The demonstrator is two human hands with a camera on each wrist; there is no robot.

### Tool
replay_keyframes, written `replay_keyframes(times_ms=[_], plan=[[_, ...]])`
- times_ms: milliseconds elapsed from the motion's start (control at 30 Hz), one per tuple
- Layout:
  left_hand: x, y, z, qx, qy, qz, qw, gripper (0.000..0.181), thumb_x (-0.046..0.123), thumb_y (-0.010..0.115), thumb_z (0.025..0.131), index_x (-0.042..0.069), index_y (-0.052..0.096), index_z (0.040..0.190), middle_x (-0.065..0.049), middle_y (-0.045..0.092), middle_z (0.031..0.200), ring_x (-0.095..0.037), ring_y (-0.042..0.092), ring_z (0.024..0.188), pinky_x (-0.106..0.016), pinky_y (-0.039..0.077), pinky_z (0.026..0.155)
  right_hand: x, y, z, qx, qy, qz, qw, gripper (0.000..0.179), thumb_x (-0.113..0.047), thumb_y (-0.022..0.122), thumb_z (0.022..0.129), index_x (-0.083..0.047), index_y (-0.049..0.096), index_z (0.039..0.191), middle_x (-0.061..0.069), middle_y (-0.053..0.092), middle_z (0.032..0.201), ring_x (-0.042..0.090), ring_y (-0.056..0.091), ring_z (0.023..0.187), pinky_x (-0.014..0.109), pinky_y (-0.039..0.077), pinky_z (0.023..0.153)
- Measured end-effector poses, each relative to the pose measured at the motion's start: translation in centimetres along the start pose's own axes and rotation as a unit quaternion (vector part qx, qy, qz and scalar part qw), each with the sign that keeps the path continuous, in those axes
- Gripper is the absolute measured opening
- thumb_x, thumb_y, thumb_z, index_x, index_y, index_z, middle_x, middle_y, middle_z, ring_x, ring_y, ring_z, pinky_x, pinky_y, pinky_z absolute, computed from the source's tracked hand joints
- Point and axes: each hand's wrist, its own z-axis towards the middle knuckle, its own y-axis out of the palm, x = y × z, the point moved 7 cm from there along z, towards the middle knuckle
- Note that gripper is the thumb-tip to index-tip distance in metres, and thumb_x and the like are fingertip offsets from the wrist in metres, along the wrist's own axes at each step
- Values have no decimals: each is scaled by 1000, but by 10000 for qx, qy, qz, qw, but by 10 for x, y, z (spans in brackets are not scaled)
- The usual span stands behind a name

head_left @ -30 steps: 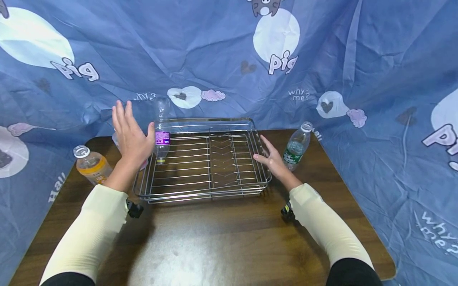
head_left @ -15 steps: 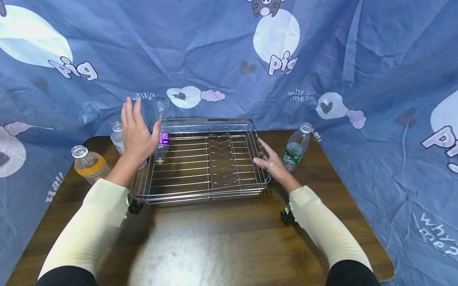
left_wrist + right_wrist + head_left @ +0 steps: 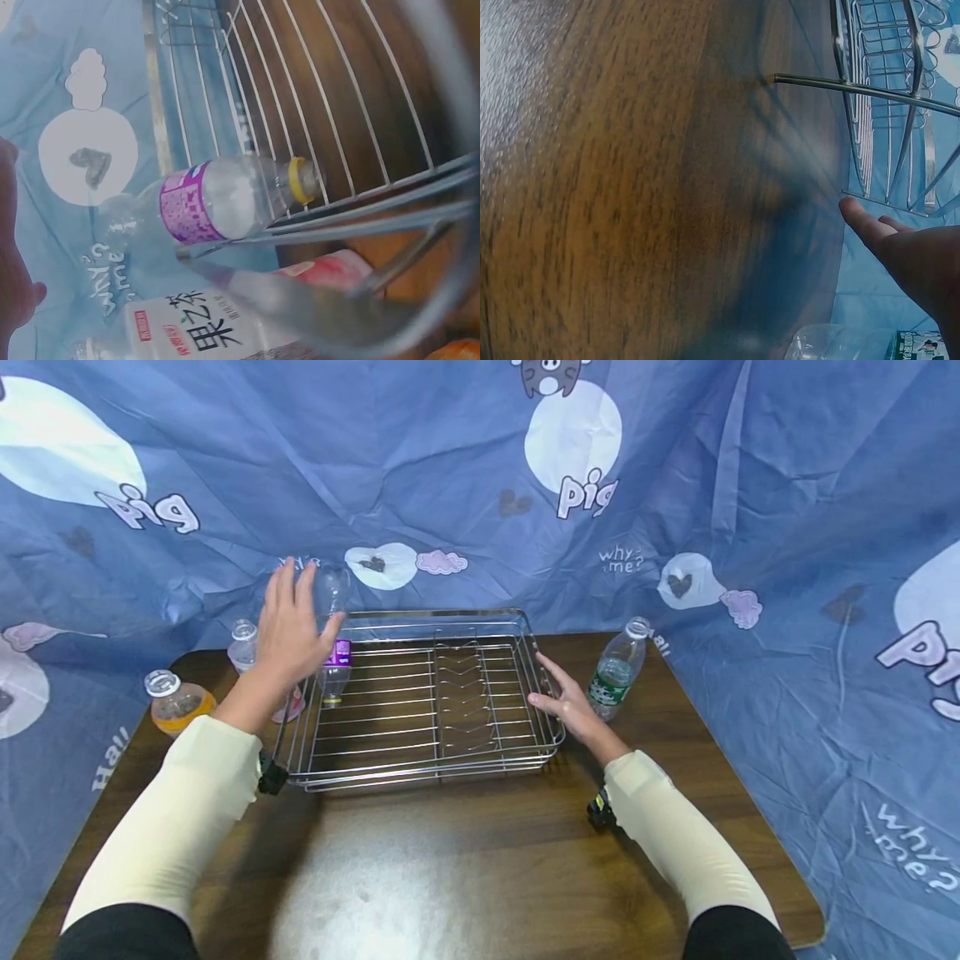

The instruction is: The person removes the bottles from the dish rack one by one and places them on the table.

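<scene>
A clear plastic bottle (image 3: 337, 653) with a purple label stands upside down, leaning, at the left end of a metal wire dish rack (image 3: 390, 727). Its yellow-ringed neck points down at the wires, as the left wrist view shows. My left hand (image 3: 288, 631) is beside this bottle, fingers straight up and thumb spread, overlapping it in the head view. My right hand (image 3: 567, 700) is at the rack's right end with fingers extended along the side and thumb near the rim. In the right wrist view its fingertips (image 3: 847, 204) are right at the rack's lower wire.
A green-labelled bottle (image 3: 617, 672) stands right of the rack. On the left are an orange-labelled bottle (image 3: 176, 703) and a fruit tea bottle (image 3: 202, 326), partly hidden behind my left hand in the head view. A wooden table (image 3: 450, 868) meets a blue printed cloth (image 3: 450, 468) behind.
My left hand has shifted to the right relative to the bottles on the left, exposing more of the fruit tea bottle. The right hand stays almost in place at the rack's end.
</scene>
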Motion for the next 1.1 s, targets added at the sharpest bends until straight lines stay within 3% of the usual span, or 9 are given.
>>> replay_keyframes(times_ms=[233,500,767,1100], plan=[[0,1,9,-536,26,406,9977,79,35,57,100,7,15,161,-24,4,166,-44,5,151,-65,19,117,-9,1,-4,90,-54,-225,9997,79,2,64,93,0,21,159,37,38,149,52,45,131,30,48,98],[-3,4,14,-1124,203,801,9902,80,33,58,99,6,14,161,-28,3,164,-49,4,150,-66,16,117,-10,-1,-3,168,-177,-267,9993,79,3,65,91,2,23,158,30,27,158,56,37,135,60,34,112],[-2,10,18,-1492,630,1307,9781,82,24,64,92,6,21,159,-32,9,161,-52,7,148,-71,21,113,-9,-2,-4,217,-239,-304,9990,79,3,67,90,2,26,157,26,24,161,54,36,137,56,35,112],[-7,21,18,-1981,873,1659,9621,86,19,68,86,9,23,158,-34,9,160,-54,5,147,-72,21,112,-10,-2,-4,222,-307,-375,9986,79,3,68,89,4,26,157,26,23,162,53,32,140,57,29,116]])
